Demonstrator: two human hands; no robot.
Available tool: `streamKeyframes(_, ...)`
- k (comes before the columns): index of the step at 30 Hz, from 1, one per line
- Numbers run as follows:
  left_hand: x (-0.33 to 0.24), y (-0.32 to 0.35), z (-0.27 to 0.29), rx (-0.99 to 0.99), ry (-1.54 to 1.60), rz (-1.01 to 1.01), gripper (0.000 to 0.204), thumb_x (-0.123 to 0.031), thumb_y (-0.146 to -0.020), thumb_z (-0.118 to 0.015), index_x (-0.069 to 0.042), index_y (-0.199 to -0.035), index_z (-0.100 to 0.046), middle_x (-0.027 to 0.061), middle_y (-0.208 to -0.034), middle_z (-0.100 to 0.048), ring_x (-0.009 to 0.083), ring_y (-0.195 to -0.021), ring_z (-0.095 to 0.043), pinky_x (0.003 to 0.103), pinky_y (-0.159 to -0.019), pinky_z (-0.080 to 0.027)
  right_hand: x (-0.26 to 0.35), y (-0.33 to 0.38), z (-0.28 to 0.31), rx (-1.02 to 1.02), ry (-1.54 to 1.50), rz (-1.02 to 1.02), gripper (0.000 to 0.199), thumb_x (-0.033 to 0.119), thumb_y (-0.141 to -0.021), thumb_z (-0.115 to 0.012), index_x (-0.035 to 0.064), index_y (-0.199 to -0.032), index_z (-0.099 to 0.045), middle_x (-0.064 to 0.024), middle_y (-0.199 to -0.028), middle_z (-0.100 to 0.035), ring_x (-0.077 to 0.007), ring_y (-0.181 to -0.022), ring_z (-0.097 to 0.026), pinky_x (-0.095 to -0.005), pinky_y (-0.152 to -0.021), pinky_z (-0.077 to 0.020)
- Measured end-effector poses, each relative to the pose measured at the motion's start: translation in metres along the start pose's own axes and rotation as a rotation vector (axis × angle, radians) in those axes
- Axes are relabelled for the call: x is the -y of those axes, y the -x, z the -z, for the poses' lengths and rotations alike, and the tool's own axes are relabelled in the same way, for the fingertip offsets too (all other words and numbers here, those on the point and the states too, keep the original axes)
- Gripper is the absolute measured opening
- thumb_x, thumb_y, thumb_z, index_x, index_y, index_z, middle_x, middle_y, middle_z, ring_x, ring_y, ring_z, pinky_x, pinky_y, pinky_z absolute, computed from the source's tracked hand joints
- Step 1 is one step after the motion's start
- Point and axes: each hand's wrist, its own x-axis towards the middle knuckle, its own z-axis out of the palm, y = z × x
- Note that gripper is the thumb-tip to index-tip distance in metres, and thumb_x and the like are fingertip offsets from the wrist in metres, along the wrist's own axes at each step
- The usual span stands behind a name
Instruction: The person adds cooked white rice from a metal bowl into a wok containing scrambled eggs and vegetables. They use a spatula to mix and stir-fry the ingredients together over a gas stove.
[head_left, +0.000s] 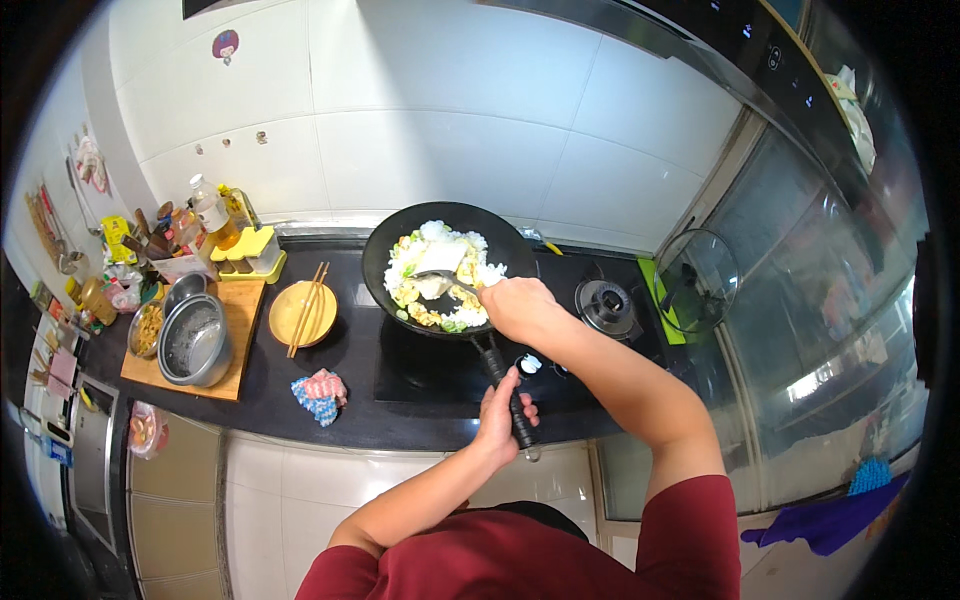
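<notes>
The left hand (497, 412) grips the black pan (515, 250) by its handle (493, 360) — likely steadying it over the hob (420, 378) — while the right hand (522, 312) grasps a spatula (455, 281) amid rice (436, 232).

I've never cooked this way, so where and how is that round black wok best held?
Probably by the long black ridged handle, from the near side: it is slim and juts from the round black wok toward the person, clear of the white-and-yellow food. The left hand grips it there.
</notes>
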Motion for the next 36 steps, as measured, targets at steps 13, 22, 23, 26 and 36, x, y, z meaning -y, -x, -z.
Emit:
streamKeyframes(13, -0.126, 0.062, 0.070, 0.020, -0.493, 0.021, 0.042, -0.048, -0.093, -0.064, -0.015, -0.104, -0.039, 0.0067, -0.073, -0.057, 0.0122, -0.052, -0.054, 0.026, -0.044, -0.046, -0.052, 0.054, 0.072, -0.007, -0.080, -0.245, 0.035, 0.018, -0.085, -0.061, 0.0215, -0.119, -0.069, -0.0112, -0.103, -0.072, -0.0295, -0.096, -0.069, -0.0416, -0.085, -0.0544)
streamKeyframes(22, -0.156, 0.058, 0.083, 0.062, -0.562, 0.115, 0.044, -0.049, -0.095, -0.060, -0.015, -0.111, -0.038, 0.0067, -0.071, -0.055, 0.0116, -0.049, -0.052, 0.026, -0.042, -0.045, -0.048, -0.013, 0.033, 0.102, 0.202, -0.042, 0.022, 0.010, -0.085, -0.055, 0.0063, -0.095, -0.074, -0.0152, -0.094, -0.073, -0.0301, -0.088, -0.072, -0.0424, -0.073, -0.0577)
streamKeyframes(23, -0.157, 0.057, 0.080, 0.056, -0.599, 0.109, 0.044, -0.049, -0.095, -0.060, -0.015, -0.112, -0.038, 0.0062, -0.071, -0.054, 0.0112, -0.049, -0.052, 0.026, -0.042, -0.045, -0.046, -0.020, 0.042, 0.123, 0.204, -0.045, 0.022, 0.009, -0.084, -0.056, 0.0056, -0.096, -0.073, -0.0157, -0.097, -0.073, -0.0303, -0.089, -0.072, -0.0423, -0.074, -0.0577)
streamKeyframes(26, -0.154, 0.058, 0.088, 0.047, -0.567, 0.111, 0.049, -0.048, -0.095, -0.061, -0.014, -0.119, -0.036, 0.0056, -0.070, -0.052, 0.0113, -0.048, -0.050, 0.025, -0.042, -0.044, -0.036, -0.042, 0.050, 0.186, 0.169, -0.075, 0.019, 0.008, -0.081, -0.058, 0.0029, -0.093, -0.072, -0.0172, -0.096, -0.072, -0.0326, -0.091, -0.071, -0.0428, -0.075, -0.0571)
streamKeyframes(36, -0.155, 0.057, 0.086, 0.056, -0.588, 0.106, 0.045, -0.050, -0.096, -0.058, -0.014, -0.114, -0.039, 0.0054, -0.068, -0.052, 0.0115, -0.048, -0.050, 0.025, -0.041, -0.043, -0.043, -0.069, 0.025, 0.292, -0.155, -0.272, 0.028, 0.017, -0.076, -0.064, 0.0036, -0.100, -0.073, -0.0187, -0.075, -0.070, -0.0307, -0.065, -0.070, -0.0423, -0.061, -0.0567)
